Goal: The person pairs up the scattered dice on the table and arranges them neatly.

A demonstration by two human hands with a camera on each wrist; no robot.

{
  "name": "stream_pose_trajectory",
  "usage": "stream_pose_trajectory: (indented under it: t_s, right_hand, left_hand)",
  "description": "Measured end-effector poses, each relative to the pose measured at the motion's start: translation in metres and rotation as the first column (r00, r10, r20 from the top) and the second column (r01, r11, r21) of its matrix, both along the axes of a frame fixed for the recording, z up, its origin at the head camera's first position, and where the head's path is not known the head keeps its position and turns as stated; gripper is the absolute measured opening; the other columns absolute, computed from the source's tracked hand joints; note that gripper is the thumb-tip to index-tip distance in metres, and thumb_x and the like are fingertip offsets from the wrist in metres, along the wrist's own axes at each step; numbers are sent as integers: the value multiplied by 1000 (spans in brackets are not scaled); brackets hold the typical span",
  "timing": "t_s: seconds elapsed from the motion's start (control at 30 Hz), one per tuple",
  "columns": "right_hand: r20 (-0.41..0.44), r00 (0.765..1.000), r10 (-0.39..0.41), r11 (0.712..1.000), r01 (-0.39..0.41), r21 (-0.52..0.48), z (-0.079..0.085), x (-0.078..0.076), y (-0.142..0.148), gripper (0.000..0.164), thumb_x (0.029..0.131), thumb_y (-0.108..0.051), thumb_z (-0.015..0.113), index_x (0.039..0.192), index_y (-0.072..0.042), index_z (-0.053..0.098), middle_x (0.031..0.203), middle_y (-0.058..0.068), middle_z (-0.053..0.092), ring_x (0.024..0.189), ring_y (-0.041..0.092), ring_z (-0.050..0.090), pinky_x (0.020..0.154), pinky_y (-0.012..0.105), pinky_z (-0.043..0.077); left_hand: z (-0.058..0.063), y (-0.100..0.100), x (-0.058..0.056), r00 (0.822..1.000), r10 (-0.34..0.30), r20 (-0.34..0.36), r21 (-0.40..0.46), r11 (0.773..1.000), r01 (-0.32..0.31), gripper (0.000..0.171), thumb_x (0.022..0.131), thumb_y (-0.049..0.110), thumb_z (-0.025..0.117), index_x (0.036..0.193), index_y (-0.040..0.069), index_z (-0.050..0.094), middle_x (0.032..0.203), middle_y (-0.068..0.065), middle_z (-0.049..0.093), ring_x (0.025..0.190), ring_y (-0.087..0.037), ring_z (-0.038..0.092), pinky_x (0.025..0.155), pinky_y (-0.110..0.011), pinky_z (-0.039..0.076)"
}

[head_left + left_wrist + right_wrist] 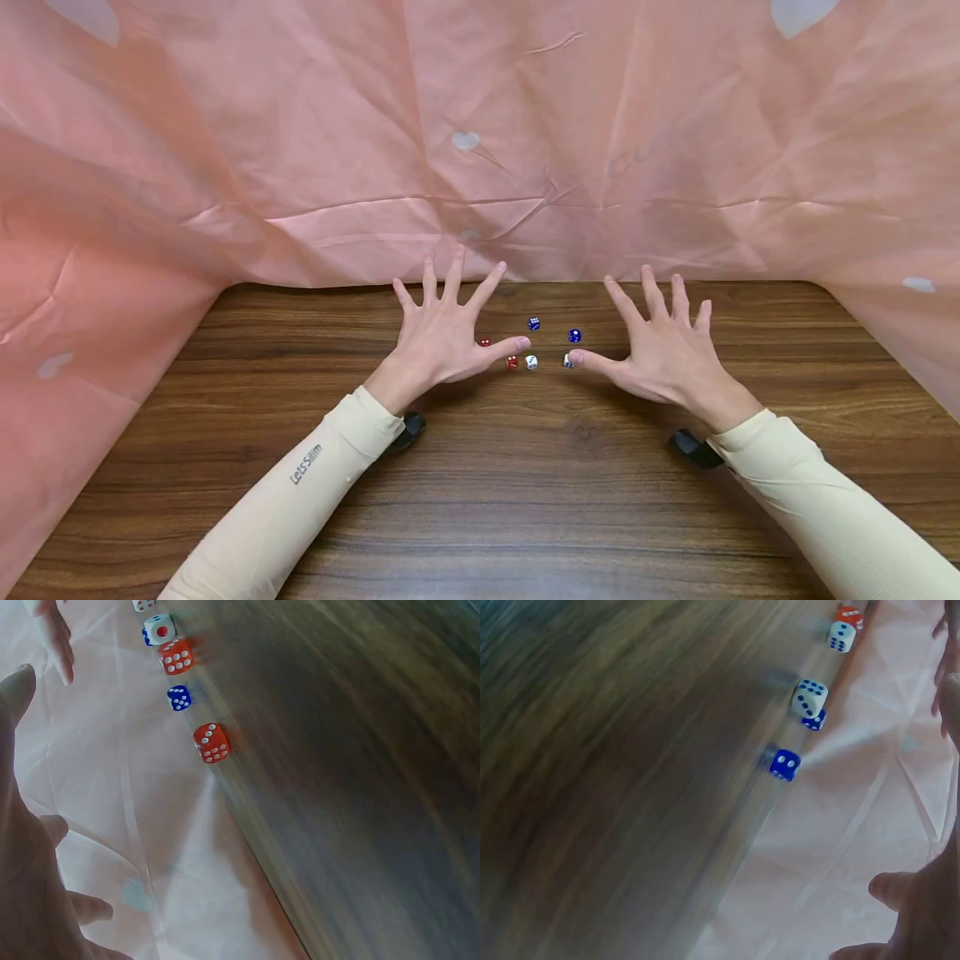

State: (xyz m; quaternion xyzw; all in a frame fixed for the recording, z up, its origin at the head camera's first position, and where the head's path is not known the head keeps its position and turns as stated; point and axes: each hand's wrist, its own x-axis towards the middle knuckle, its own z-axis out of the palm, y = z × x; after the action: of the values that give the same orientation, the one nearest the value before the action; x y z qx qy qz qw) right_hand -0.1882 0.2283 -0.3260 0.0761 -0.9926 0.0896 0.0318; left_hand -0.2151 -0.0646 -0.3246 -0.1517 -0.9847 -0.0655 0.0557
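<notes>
Both hands are spread over the table with fingers straight and nothing held. My left hand (442, 333) is to the left of the dice, its thumb reaching over a red die (512, 362). Another red die (485, 342) shows between its thumb and forefinger. My right hand (663, 354) is to the right, its thumb tip overlapping a white die (567, 361) in the head view. Between the thumbs lies a second white die (531, 362). Farther back are a blue die (533, 323) and another blue die (575, 336). The left wrist view shows a red die (211, 743) nearest.
The dice lie on a brown wood-grain table (495, 500). A pink cloth (360, 150) with pale hearts hangs behind the table's back edge and along both sides. Dark wrist devices (696, 450) sit under the cream sleeves (300, 492).
</notes>
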Motion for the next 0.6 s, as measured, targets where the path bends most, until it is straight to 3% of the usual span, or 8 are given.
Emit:
stream_pose_trajectory:
  t_s: [0.1,0.2,0.27,0.33,0.4,0.47,0.5,0.6]
  right_hand:
    - [-7,1000,2,998,-2,-56,1,-1,0,115,84,-94,50,172,-33,10,178,24,8,160,61,4,119,84,4]
    - [-15,1000,6,989,-8,-145,1,-1,0,110,87,-89,54,172,-30,14,177,22,20,158,59,18,123,78,12]
    - [-9,1000,4,976,-6,-216,0,0,-1,107,89,-85,56,171,-30,17,174,21,28,156,56,27,122,75,20]
    - [-7,1000,3,954,-5,-300,0,1,-3,102,92,-80,59,171,-29,21,170,21,39,154,52,35,120,73,28]
    - [-4,1000,-2,921,0,-390,1,1,-4,94,94,-75,61,169,-29,28,163,20,49,151,47,43,117,70,35]
    - [0,1000,4,868,-3,-497,2,1,-6,84,97,-68,64,166,-28,36,156,16,59,148,40,52,114,62,43]
    - [3,1000,13,835,-9,-551,3,0,-7,79,98,-64,66,164,-28,40,152,14,63,145,36,56,113,54,47]
    - [22,998,50,717,-21,-697,6,0,-9,67,101,-54,68,159,-26,49,145,8,70,132,17,68,104,28,54]
  left_hand:
    - [2,-1,0,1000,-2,17,73,997,0,101,84,97,41,166,54,1,182,-8,-3,165,-48,-5,121,-83,9]
    - [4,-2,0,999,-11,38,190,982,4,99,87,93,46,169,48,12,180,-10,10,166,-44,9,126,-74,17]
    - [5,-3,0,998,-18,53,291,957,2,97,88,89,50,168,42,23,177,-9,22,163,-40,22,127,-66,23]
    - [6,-3,1,997,-32,67,409,913,1,92,91,82,56,166,35,33,171,-7,36,158,-35,33,126,-60,28]
    - [7,-2,2,995,-52,88,548,836,-4,84,92,74,63,161,29,44,164,-3,48,153,-30,43,126,-54,33]
    - [8,-1,3,990,-90,112,687,726,-11,74,94,62,70,156,26,52,157,-1,58,148,-25,51,123,-49,39]
    - [8,0,3,985,-117,127,752,659,-19,69,94,55,74,153,24,55,154,0,61,145,-24,55,121,-47,43]
    - [7,2,5,960,-226,166,902,428,-56,55,94,32,80,145,21,63,143,-2,70,135,-25,66,111,-40,53]
